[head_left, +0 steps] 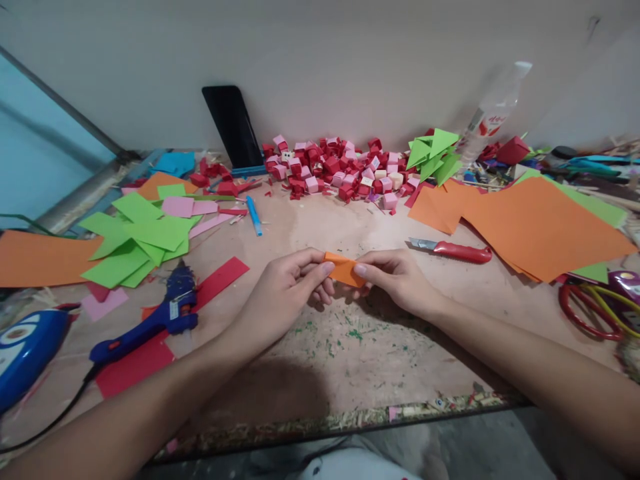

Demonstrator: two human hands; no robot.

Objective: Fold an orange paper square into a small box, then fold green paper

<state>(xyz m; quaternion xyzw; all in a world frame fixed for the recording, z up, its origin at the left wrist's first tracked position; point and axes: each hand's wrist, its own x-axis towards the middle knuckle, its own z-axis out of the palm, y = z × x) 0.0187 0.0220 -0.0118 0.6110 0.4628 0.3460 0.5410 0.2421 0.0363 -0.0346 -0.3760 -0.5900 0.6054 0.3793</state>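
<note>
Pinching a small orange paper [343,269] between them, the person's two hands meet in the middle, in front of the chest. The left hand [296,279] has its thumb on the left end, and the right hand [395,279] has its thumb on the right end. Fingers curl behind, partly hidden. So the paper lies to the right of the left hand and to the left of the right hand. Both touch it, so neither one is nearer.

The long way of the paper runs side to side, from thumb to thumb. It tips a little, with its left end farther from the person and its right end closer. A crease seems to run along it. It looks held just over the counter [305,230]. Past it sits a heap of red and pink paper blocks [345,167].
</note>
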